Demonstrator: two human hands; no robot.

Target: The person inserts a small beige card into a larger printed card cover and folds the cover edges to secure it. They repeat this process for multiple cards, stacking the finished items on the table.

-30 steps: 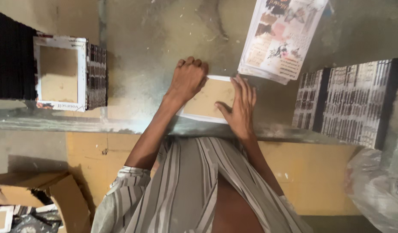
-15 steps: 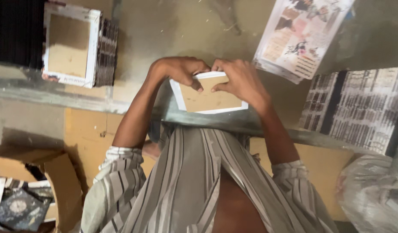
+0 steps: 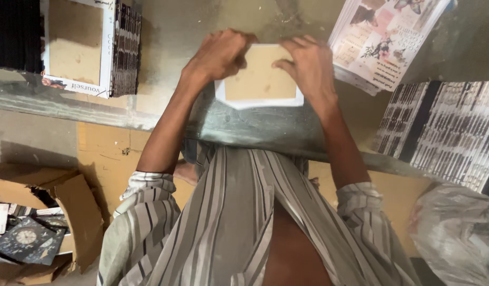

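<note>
Both hands grip a white-bordered tan card (image 3: 260, 79) at the near edge of the table (image 3: 202, 32): the left hand (image 3: 219, 54) clasps its 10 o'clock corner, the right hand (image 3: 309, 66) its 2 o'clock corner. A stack of framed cards (image 3: 83, 45) lies at 9 o'clock, printed sheets (image 3: 384, 37) at 2 o'clock.
</note>
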